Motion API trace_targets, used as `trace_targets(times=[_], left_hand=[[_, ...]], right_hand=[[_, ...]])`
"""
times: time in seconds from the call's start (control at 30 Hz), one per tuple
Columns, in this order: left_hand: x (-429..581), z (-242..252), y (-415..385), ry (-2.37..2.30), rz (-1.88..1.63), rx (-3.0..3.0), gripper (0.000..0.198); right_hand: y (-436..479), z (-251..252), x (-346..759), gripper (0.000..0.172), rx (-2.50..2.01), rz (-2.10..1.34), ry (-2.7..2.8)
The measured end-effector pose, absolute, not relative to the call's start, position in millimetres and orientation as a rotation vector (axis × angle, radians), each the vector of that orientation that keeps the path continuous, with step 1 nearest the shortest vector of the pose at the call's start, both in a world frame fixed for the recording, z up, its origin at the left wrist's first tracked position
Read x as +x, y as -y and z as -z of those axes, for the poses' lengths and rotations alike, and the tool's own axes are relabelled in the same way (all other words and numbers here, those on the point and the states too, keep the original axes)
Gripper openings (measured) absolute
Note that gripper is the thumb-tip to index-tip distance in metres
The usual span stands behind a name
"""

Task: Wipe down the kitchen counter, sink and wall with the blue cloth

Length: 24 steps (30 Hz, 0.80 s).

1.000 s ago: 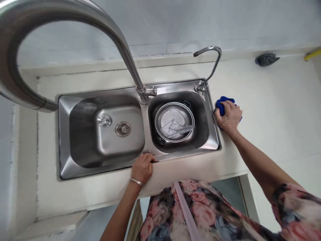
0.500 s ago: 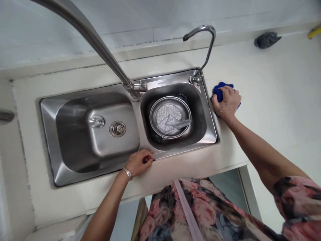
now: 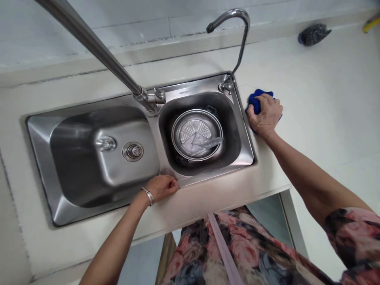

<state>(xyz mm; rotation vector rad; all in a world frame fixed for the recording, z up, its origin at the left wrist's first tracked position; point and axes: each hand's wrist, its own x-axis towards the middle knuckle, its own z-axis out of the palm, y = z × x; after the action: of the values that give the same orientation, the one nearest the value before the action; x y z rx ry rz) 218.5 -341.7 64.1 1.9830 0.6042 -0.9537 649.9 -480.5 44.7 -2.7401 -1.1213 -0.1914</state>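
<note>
Soft cloth bunched under the right hand

The cloth (image 3: 254, 103), blue and crumpled, lies on the worktop (image 3: 314, 118), just beyond the right edge of the sink (image 3: 246, 153) near its back corner and well in from the worktop's front edge. The right hand (image 3: 267, 111) covers much of it, thumb to the left and fingers bent over the top, clamped on the bunched fabric. The left hand (image 3: 162, 187) rests on the sink's front edge, by the divider between the bowls, its fingers curled in together.

The cloth should prove light and limp, with nothing in it to break. It would likely fold and drag rather than keep a shape, so the best hold is a broad one: palm flat over the thick middle, fingertips and thumb gathering the loose edges, since a pinch at one corner would leave the rest trailing. Most of it is hidden by the hand, so whether it is damp, and therefore heavier or more slippery, cannot be told.
</note>
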Motion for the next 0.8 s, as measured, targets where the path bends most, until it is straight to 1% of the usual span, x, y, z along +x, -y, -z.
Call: trace_targets(times=[0.13,0.23,0.37,0.53,0.7,0.8], left_hand=[[217,-67,348,-0.648,0.951,2.041,0.021],[213,-67,352,-0.674,0.939,2.063,0.025],[206,-62,356,-0.662,0.854,2.082,0.03],[200,-58,360,-0.649,0.698,2.041,0.028],[198,-58,354,-0.618,0.666,1.939,0.026],[197,-57,347,-0.607,0.668,1.85,0.03]], right_hand=[[483,-39,654,0.044,-2.727,0.316,1.174],[484,-37,655,0.044,-2.757,0.355,1.204],[485,-35,657,0.045,-2.795,0.357,1.223],[486,-35,658,0.046,-2.791,0.341,1.221],[485,-37,656,0.046,-2.782,0.287,1.201],[484,-37,656,0.045,-2.758,0.294,1.182]])
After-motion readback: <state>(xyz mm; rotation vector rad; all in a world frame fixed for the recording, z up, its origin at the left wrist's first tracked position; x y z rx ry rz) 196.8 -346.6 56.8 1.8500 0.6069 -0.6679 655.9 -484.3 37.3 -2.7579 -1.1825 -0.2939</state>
